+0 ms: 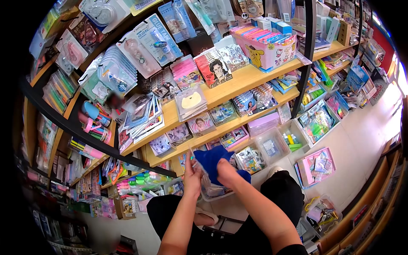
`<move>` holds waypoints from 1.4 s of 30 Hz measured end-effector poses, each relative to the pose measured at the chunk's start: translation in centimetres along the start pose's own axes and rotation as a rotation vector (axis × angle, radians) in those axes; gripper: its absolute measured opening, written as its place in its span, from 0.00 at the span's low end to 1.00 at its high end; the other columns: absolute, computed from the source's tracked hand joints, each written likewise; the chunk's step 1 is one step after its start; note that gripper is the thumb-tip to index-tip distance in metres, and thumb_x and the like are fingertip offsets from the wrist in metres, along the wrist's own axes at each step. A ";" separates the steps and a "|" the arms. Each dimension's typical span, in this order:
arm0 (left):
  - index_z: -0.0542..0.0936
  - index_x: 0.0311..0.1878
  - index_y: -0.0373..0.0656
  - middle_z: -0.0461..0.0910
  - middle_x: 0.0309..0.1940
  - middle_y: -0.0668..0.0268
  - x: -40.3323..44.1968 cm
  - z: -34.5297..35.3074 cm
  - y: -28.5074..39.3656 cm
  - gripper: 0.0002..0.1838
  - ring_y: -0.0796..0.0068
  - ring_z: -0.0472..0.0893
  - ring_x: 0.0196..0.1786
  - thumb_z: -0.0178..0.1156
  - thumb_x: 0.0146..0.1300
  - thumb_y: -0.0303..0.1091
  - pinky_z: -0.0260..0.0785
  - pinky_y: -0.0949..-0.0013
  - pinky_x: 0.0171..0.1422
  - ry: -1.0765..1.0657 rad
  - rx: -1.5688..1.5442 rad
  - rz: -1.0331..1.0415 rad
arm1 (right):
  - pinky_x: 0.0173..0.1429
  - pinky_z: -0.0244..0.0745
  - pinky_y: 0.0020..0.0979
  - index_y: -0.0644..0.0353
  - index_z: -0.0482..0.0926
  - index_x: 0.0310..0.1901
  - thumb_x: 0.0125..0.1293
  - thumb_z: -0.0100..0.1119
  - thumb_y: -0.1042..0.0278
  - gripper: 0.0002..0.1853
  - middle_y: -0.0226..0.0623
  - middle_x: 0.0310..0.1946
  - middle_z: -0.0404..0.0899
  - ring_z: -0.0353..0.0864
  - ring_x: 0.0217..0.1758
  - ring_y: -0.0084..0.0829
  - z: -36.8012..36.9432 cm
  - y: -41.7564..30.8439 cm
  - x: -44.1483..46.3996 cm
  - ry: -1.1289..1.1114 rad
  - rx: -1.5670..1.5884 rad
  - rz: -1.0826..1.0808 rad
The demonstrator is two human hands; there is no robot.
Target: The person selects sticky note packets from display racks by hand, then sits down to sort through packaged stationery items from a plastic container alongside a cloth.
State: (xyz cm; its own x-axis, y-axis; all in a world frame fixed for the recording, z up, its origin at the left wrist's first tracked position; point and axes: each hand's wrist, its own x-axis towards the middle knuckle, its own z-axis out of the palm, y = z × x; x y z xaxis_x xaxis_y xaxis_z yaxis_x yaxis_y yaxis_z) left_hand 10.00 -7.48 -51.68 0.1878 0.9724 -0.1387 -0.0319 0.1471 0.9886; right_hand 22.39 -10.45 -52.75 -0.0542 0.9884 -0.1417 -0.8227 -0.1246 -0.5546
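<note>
Both hands are near the middle, in front of the lower shelves. My right hand (226, 172) is pressed into a bunched dark blue cloth (211, 162), its fingers mostly hidden by the folds. To its left, my left hand (192, 175) is upright with its fingers closed on the edge of a clear plastic thing beside the cloth; its exact shape is hard to make out. A clear plastic bin (212, 193) holding small packs shows just below the cloth.
Wooden shelves (238, 87) carry cards, booklets and hanging packs. A patterned box (265, 53) stands on the upper shelf. Clear bins (272, 146) line the shelf foot. On the floor lie a pink tray (315, 166) and another clear bin (323, 214). A black post (307, 55) rises at right.
</note>
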 end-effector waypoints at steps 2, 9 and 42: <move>0.64 0.60 0.42 0.72 0.50 0.60 0.0 0.8 0.3 0.22 0.67 0.73 0.52 0.46 0.60 0.24 0.69 0.67 0.53 -0.038 -0.393 -0.122 | 0.52 0.68 0.35 0.61 0.76 0.42 0.58 0.43 0.76 0.13 0.39 0.43 0.78 0.75 0.47 0.35 1.9 -0.3 -1.6 0.018 -0.596 -0.117; 0.66 0.56 0.33 0.72 0.50 0.51 -0.3 0.2 3.1 0.38 0.60 0.74 0.51 0.38 0.61 0.63 0.64 0.60 0.59 -0.220 -0.788 -0.289 | 0.58 0.52 0.62 0.51 0.72 0.51 0.58 0.46 0.62 0.18 0.42 0.52 0.70 0.65 0.58 0.47 1.6 3.0 -3.8 -0.138 -1.776 -0.519; 0.69 0.51 0.38 0.76 0.42 0.64 9.6 2.2 17.6 0.18 0.75 0.76 0.41 0.56 0.59 0.33 0.70 0.71 0.38 -0.224 -0.082 0.031 | 0.35 0.70 0.25 0.51 0.72 0.34 0.64 0.46 0.47 0.16 0.26 0.28 0.73 0.73 0.31 0.23 -3.1 -1.5 1.0 0.172 0.287 -0.187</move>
State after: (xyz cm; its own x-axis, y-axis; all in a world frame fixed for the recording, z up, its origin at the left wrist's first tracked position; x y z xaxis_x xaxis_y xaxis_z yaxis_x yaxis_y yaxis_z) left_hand 13.40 4.01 -35.45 0.3981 0.9136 -0.0828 -0.1188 0.1408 0.9829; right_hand 25.32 -9.49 -54.56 0.1877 0.9598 -0.2087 -0.9356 0.1099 -0.3355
